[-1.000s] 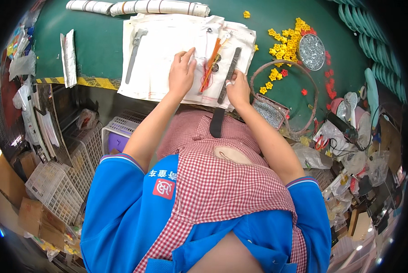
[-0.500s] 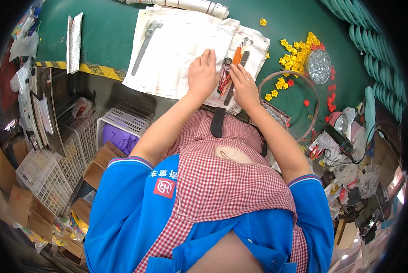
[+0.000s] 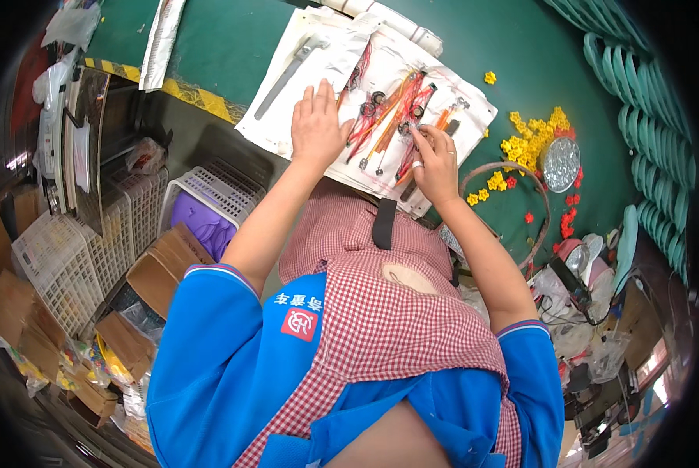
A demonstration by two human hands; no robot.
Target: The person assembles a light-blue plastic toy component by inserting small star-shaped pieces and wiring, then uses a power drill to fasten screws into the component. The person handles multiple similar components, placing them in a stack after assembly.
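Observation:
My left hand [image 3: 318, 129] lies with its fingers spread on a white sheet [image 3: 281, 117] at the left side of the stack, close to a long grey strip with a wider head [image 3: 291, 74]. On the exposed white sheet [image 3: 465, 92] to its right are several thin orange and dark pieces with red wires and small round black parts [image 3: 388, 117]. My right hand [image 3: 437, 160], wearing a ring, has thumb and forefinger brought together at the right-hand bundle of red wires. What sits between those fingertips is too small to make out.
Yellow flower-shaped pieces [image 3: 532, 140] and red ones [image 3: 569, 222] lie on the green table [image 3: 513, 39], beside a round tin of silvery bits [image 3: 560, 165] and a brown hoop [image 3: 548, 218]. Coiled teal hoses [image 3: 645, 101] hang at right. Crates [image 3: 232, 187] stand below left.
Far more of the wired pieces now show on the stack. My left hand has moved left and spread its fingers; my right hand has gone from lying flat to bent fingers. The view has shifted.

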